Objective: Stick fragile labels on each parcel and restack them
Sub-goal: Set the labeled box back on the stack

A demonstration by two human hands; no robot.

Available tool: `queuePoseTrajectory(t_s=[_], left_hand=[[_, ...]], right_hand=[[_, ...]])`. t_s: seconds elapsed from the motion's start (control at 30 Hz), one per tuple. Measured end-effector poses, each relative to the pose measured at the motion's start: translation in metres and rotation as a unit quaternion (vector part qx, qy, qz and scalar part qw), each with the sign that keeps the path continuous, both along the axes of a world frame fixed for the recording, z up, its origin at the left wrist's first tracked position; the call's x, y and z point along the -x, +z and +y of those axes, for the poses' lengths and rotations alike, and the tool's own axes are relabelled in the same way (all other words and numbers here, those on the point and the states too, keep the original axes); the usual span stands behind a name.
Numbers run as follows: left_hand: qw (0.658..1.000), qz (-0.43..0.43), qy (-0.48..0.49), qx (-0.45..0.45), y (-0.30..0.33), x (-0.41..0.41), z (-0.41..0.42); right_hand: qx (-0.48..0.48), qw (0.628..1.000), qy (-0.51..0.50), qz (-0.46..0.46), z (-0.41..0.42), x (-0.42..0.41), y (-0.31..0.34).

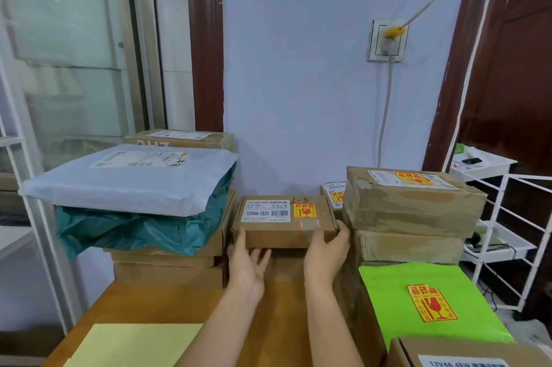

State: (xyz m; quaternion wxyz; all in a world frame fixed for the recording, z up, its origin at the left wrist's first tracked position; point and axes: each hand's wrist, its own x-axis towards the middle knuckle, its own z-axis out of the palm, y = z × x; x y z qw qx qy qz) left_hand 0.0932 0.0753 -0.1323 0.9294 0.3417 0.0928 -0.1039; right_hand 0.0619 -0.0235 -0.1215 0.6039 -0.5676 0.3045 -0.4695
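A small brown box [283,232] carries a white barcode label and a yellow-and-red fragile label [304,210] on its top. It sits between two parcel stacks at the back of the wooden table [167,304]. My right hand [327,250] grips its front right corner, thumb up the side. My left hand [248,268] touches the front left corner with the thumb, its fingers spread loose below the box. What the box rests on is hidden behind my hands.
The left stack holds a white mailer [128,178], a green bag [134,232] and cardboard boxes. On the right are labelled taped boxes [412,202], a bright green labelled parcel [424,301] and another box [466,354]. A yellow sheet [131,345] lies near left. A white rack [507,232] stands far right.
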Motion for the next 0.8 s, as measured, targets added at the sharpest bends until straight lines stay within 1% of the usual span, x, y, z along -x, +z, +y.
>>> queuePoseTrajectory(t_s=[0.2, 0.37, 0.53, 0.6, 0.7, 0.8], left_hand=[[0.996, 0.068, -0.019, 0.048, 0.004, -0.021, -0.014], [0.997, 0.081, -0.014, 0.004, -0.001, -0.041, -0.022], [0.992, 0.108, -0.002, -0.067, -0.004, -0.057, -0.025], [0.990, 0.119, 0.001, -0.080, -0.004, -0.062, -0.026], [0.990, 0.133, -0.006, -0.055, 0.001, -0.068, -0.028], [0.990, 0.143, 0.001, -0.013, 0.004, -0.074, -0.030]], right_hand=[[0.005, 1.000, 0.006, -0.004, -0.006, -0.020, -0.002], [-0.014, 1.000, 0.007, 0.001, -0.017, -0.040, -0.004], [-0.007, 0.999, 0.021, 0.042, -0.025, -0.061, -0.013], [0.004, 0.997, 0.022, 0.072, -0.029, -0.067, -0.020], [0.019, 0.992, 0.036, 0.120, -0.033, -0.069, -0.026], [0.040, 0.984, 0.076, 0.153, -0.034, -0.069, -0.026]])
